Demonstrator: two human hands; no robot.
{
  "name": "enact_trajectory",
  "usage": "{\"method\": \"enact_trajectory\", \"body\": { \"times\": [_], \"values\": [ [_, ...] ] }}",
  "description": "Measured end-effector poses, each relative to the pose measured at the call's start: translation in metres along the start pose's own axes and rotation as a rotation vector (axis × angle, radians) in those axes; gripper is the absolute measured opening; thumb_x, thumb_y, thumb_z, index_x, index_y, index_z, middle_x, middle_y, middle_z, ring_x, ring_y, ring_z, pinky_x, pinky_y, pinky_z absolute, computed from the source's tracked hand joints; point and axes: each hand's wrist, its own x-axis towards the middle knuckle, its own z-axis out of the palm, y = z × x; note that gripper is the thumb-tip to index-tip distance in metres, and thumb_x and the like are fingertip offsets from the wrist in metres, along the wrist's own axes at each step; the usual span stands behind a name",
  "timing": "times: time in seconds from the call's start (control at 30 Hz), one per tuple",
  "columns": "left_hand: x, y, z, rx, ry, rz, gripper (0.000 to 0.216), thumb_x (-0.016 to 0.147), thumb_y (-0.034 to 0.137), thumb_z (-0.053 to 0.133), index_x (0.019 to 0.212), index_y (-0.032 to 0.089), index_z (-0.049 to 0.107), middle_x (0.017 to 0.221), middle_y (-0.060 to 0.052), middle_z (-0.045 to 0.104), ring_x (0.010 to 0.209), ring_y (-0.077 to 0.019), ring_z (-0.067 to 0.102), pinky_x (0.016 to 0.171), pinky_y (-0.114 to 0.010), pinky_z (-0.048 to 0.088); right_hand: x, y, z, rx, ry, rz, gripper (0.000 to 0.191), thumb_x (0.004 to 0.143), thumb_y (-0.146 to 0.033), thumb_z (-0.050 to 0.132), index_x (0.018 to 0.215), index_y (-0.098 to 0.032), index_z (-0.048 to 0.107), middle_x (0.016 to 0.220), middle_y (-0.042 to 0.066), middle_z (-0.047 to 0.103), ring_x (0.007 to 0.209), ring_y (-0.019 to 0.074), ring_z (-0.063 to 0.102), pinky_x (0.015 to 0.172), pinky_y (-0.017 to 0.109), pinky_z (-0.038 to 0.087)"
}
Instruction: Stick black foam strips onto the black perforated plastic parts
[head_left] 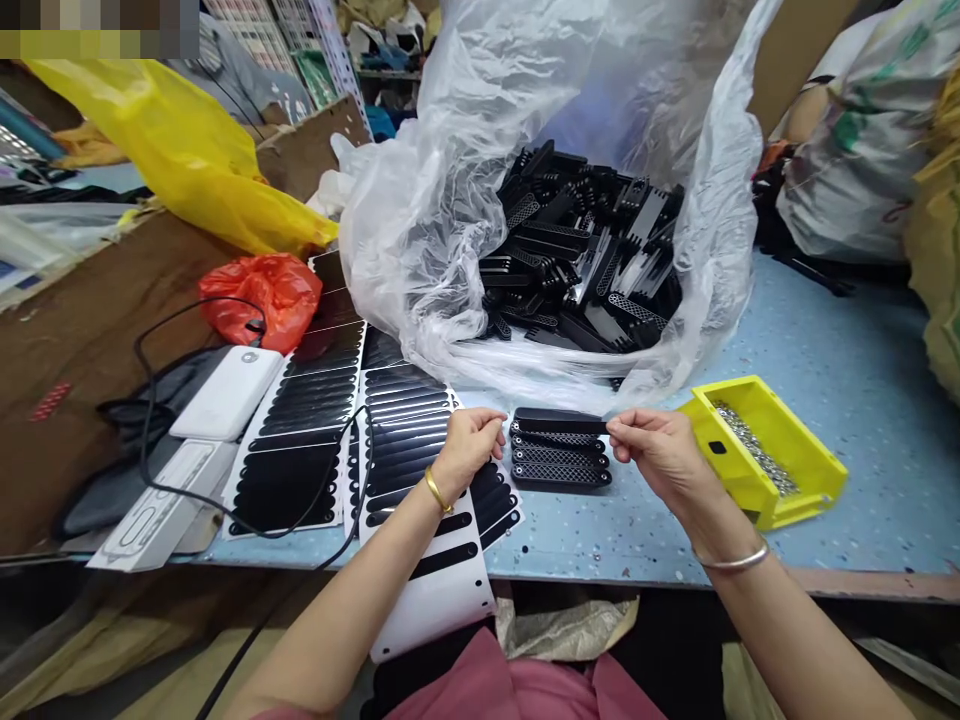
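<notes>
My right hand (656, 445) pinches the right end of a slim black strip-shaped piece (559, 421) with a smooth upper face. Close to its left end is my left hand (472, 445), thumb and fingertips pressed together; anything between them is too small to make out. Below the held piece, several black pieces (561, 463) with rounded ends, a mesh-like pattern and small metal spots at the ends lie in a row. Sheets of black rounded strips (420, 430) on white backing lie under and left of my left hand.
A clear plastic bag (420, 260) full of black parts (585, 250) stands behind. At right is a yellow bin (814, 455) with small metal pieces (754, 445). A red bag (262, 300), a white power bank-like block (225, 395), a white box (161, 505) and a black cable (146, 400) occupy the left.
</notes>
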Motion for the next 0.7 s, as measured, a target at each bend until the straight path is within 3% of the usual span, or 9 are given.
{"method": "enact_trajectory", "body": {
  "times": [0.7],
  "values": [
    [0.006,-0.012,0.004,0.152,-0.014,0.009,0.027,0.073,0.003,0.056,0.091,0.009,0.075,0.051,0.003,0.060,0.040,-0.0086,0.055,0.042,-0.019,0.041,0.006,0.003,0.010,0.035,0.017,0.115,0.027,0.052,-0.029,0.089,0.053,-0.014,0.067,0.052,0.001,0.059,0.040,0.0076,0.049,0.037,0.020,0.036]
  ]
}}
